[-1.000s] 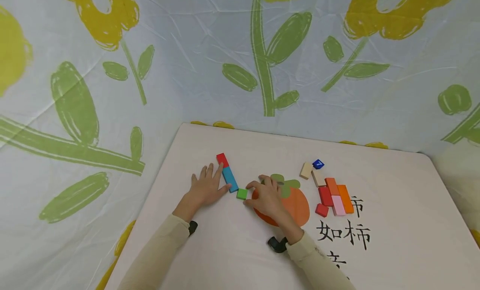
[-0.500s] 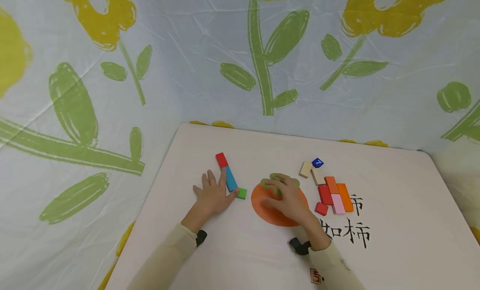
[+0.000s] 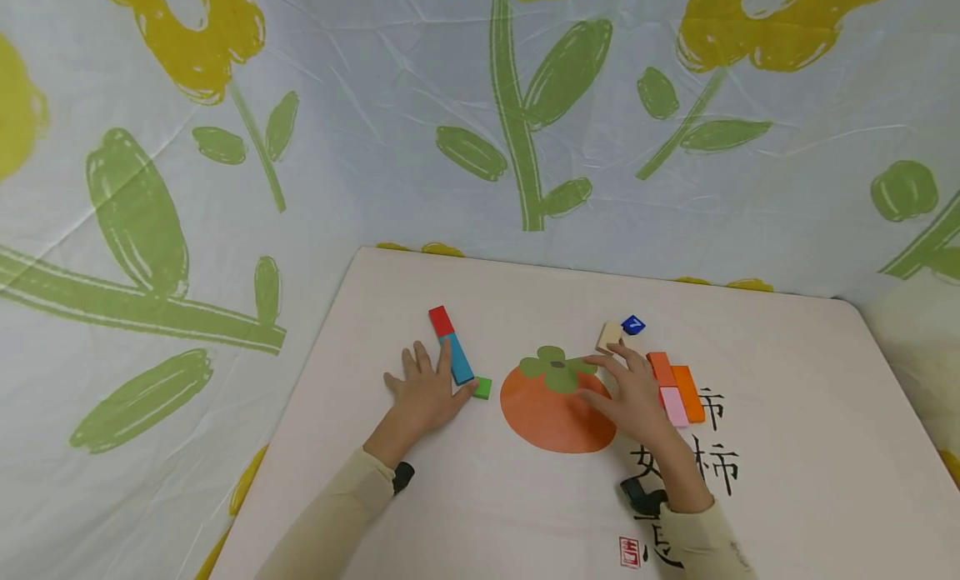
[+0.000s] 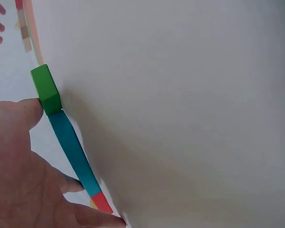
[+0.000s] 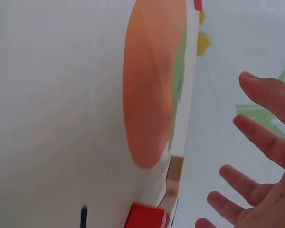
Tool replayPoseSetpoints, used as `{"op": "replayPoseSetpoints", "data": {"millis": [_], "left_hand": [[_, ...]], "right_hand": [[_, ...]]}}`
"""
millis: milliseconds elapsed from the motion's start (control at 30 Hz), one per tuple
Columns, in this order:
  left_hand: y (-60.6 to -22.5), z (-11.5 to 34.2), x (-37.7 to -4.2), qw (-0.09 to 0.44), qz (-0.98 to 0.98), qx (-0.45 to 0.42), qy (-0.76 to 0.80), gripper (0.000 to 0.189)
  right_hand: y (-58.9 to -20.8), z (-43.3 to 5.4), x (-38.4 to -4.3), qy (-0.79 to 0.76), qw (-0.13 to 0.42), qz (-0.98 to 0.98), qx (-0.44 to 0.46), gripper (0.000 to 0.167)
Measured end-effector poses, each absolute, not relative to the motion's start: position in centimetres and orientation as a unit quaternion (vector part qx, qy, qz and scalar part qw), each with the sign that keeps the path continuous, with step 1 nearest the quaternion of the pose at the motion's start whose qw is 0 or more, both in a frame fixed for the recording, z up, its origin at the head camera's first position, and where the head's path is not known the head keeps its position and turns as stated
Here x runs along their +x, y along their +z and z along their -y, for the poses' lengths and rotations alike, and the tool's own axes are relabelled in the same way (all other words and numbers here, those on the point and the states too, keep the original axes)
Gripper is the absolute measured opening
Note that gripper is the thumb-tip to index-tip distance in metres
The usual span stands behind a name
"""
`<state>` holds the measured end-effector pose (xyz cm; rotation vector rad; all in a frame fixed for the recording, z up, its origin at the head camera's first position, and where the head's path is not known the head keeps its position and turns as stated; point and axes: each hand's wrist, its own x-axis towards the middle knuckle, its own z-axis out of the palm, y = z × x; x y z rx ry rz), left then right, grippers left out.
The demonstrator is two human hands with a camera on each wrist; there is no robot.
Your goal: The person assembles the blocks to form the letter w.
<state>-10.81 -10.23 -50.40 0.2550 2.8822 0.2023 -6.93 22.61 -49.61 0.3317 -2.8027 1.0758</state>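
A red block (image 3: 442, 320), a long blue block (image 3: 458, 362) and a small green block (image 3: 483, 388) form a line on the left of the table. My left hand (image 3: 423, 401) lies beside them with fingers spread. In the left wrist view its thumb is against the green block (image 4: 46, 90), and other fingers lie along the blue block (image 4: 75, 152). My right hand (image 3: 633, 397), fingers apart and holding nothing, hovers over the right side of the printed persimmon, near a cluster of blocks. It partly hides a tan block (image 5: 175, 171) and a red block (image 5: 145, 216).
Beyond the right hand are a tan block (image 3: 608, 337) and a blue piece marked 7 (image 3: 633, 324). An orange-red block (image 3: 661, 368), an orange block (image 3: 689, 394) and a pink block (image 3: 674, 407) lie together at its right. A flowered cloth (image 3: 420, 197) hangs behind the table.
My right hand has left the green block and moved right to the block cluster. My left hand has shifted slightly right and nearer, its thumb now at the green block.
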Motion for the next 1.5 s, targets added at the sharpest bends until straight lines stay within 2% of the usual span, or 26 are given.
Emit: {"op": "replayPoseSetpoints", "data": {"millis": [367, 600, 900, 1100, 1500], "left_hand": [[-50.3, 10.1, -10.6, 0.120, -0.986, 0.088, 0.069, 0.094], [-50.4, 10.2, -10.7, 0.121, -0.986, 0.086, 0.073, 0.094], [-50.7, 10.3, -10.9, 0.118, -0.987, 0.088, 0.063, 0.095], [-50.8, 10.2, -10.9, 0.117, -0.987, 0.089, 0.061, 0.095], [-50.5, 10.2, -10.8, 0.121, -0.987, 0.088, 0.060, 0.096]], "right_hand": [[-49.4, -26.0, -8.0, 0.342, 0.112, 0.929, 0.089, 0.047], [-48.1, -27.7, -11.0, 0.302, 0.017, 0.953, 0.016, 0.056], [-48.5, -27.9, -14.1, 0.282, -0.111, 0.952, -0.042, 0.070], [-49.0, -27.8, -14.4, 0.279, -0.121, 0.951, -0.051, 0.073], [-49.0, -27.4, -14.2, 0.271, -0.093, 0.957, -0.034, 0.068]]}}
